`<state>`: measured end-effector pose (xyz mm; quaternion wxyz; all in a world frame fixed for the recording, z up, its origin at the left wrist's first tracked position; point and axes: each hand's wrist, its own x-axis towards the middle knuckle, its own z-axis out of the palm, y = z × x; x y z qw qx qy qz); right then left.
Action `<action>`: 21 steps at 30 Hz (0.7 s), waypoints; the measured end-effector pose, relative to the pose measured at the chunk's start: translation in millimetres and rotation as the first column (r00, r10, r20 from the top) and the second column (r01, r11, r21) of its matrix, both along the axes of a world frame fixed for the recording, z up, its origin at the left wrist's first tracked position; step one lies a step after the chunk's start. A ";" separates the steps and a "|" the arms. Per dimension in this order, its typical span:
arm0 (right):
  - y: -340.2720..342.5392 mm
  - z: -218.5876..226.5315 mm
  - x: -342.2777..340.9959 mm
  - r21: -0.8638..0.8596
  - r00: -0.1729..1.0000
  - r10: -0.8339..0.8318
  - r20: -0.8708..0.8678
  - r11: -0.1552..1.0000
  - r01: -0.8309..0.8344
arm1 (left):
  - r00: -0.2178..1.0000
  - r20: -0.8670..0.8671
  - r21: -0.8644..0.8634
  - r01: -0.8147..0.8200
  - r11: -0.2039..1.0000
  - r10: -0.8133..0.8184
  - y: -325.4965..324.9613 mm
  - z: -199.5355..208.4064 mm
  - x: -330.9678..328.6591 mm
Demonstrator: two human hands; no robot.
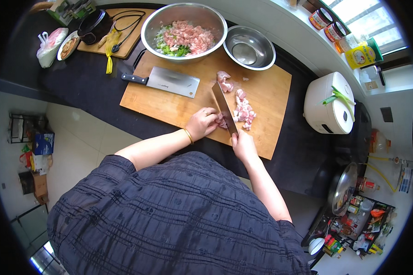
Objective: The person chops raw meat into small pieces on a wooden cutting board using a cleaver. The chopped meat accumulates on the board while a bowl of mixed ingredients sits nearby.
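Note:
My right hand (pixel 244 145) grips a cleaver (pixel 223 107), its blade upright over the wooden cutting board (pixel 170 107). Close against the blade's left side, my left hand (pixel 202 123) presses with bent fingers on a piece of raw meat (pixel 222 121), partly hidden by fingers and blade. Chopped meat (pixel 244 111) lies in a strip to the right of the blade. Beyond the blade's far end sits a larger chunk of meat (pixel 224 81). A second cleaver (pixel 172 82) with a black handle lies flat on the board's left part.
Behind the board stand a large steel bowl (pixel 147 39) of minced meat and chopped greens and a smaller steel bowl (pixel 250 48). To the right is a white rice cooker (pixel 323 103) with scallions on its lid. A smaller board (pixel 124 30) holds a black pot (pixel 94 28) and a cord.

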<state>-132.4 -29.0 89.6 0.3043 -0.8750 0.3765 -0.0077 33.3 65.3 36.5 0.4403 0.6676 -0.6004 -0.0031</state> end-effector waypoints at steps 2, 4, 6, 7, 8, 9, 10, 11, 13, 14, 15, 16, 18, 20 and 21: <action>0.9 0.3 0.5 0.016 1.000 -0.023 0.010 1.000 0.023 | 0.995 0.003 0.027 0.101 0.995 -0.101 -0.8 -4.4 -0.8; -0.3 -2.4 0.4 0.032 0.999 -0.036 0.039 0.999 0.035 | 0.986 0.066 0.030 0.154 0.988 -0.156 -2.2 -6.6 -4.5; -2.4 -8.7 -3.4 0.069 0.994 -0.050 0.095 0.997 0.044 | 0.987 0.113 0.024 0.109 0.994 -0.111 -6.9 -6.7 -11.7; -3.3 -10.0 -5.2 0.087 0.991 -0.059 0.123 0.995 0.048 | 0.987 0.137 0.021 0.086 0.996 -0.088 -9.5 -6.7 -14.6; -2.8 -6.2 -6.0 0.081 0.992 -0.067 0.111 0.995 0.059 | 0.987 0.145 0.010 0.065 0.998 -0.066 -11.9 -7.9 -16.2; -1.6 0.6 -7.5 0.075 0.992 -0.076 0.098 0.995 0.069 | 0.986 0.152 0.008 0.067 0.998 -0.067 -12.3 -8.6 -17.0; -0.3 8.0 -9.1 0.068 0.993 -0.085 0.086 0.995 0.079 | 0.985 0.159 0.006 0.068 0.998 -0.068 -12.5 -9.1 -17.5; 1.1 14.3 -12.3 0.051 0.992 -0.102 0.080 0.994 0.098 | 0.984 0.167 0.004 0.067 0.998 -0.067 -12.6 -9.0 -17.2; 5.0 26.9 -21.2 0.018 0.989 -0.132 0.068 0.991 0.131 | 0.984 0.170 -0.030 0.049 0.998 -0.043 -12.1 -13.4 -17.3; 7.4 36.7 -25.0 0.077 0.988 -0.142 0.062 0.988 0.137 | 0.985 0.170 -0.046 0.044 0.998 -0.036 -11.6 -15.0 -19.0; 9.6 36.4 -29.8 0.068 0.992 -0.120 0.036 0.991 0.117 | 0.985 0.170 -0.041 0.038 0.998 -0.030 -10.8 -16.1 -19.9; 12.0 35.3 -34.6 0.060 0.995 -0.097 0.010 0.994 0.096 | 0.985 0.171 -0.035 0.030 0.999 -0.024 -9.6 -16.8 -20.4; 18.1 30.7 -42.6 0.024 0.998 -0.053 -0.029 0.998 0.053 | 0.984 0.179 -0.037 0.029 0.999 -0.022 -8.7 -17.0 -20.9; 23.1 20.5 -45.4 0.029 0.999 -0.037 -0.008 0.999 0.037 | 0.980 0.195 -0.052 0.037 0.998 -0.026 -9.3 -16.4 -20.3; 25.6 15.9 -44.5 0.016 0.999 -0.030 -0.014 0.999 0.030 | 0.980 0.194 -0.045 0.052 0.998 -0.043 -9.5 -17.5 -20.5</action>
